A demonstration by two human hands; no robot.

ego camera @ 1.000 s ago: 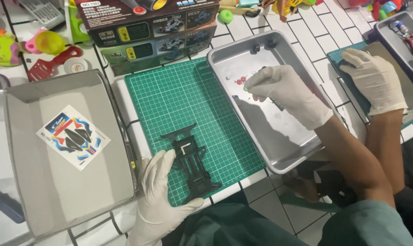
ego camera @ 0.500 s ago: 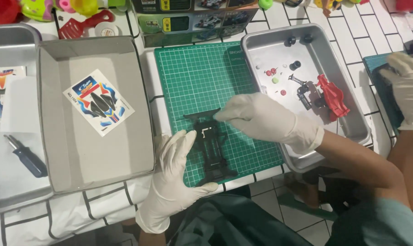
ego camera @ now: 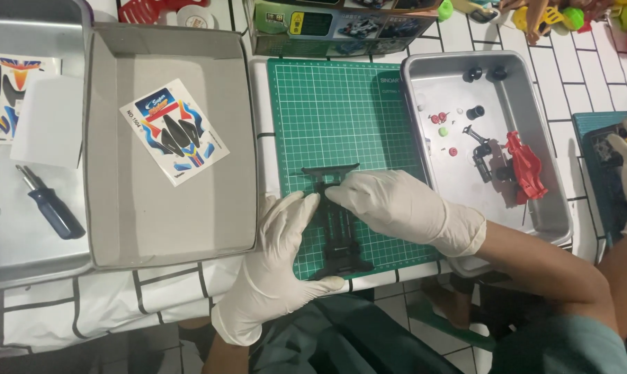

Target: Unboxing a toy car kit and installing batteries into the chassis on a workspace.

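Green mat [ego camera: 341, 111], gloved hands flat on chassis [ego camera: 337, 232]

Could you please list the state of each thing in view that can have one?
left hand: gloved, pressing the black toy-car chassis from the left.
right hand: gloved, resting on the chassis top.
black toy-car chassis: flat on the green cutting mat.
grey cardboard box lid: open, holding a sticker sheet.
metal tray: holding loose small parts.
screwdriver: lying unused.

L hand [ego camera: 282, 260] & R hand [ego camera: 396, 208] gloved, palms down.
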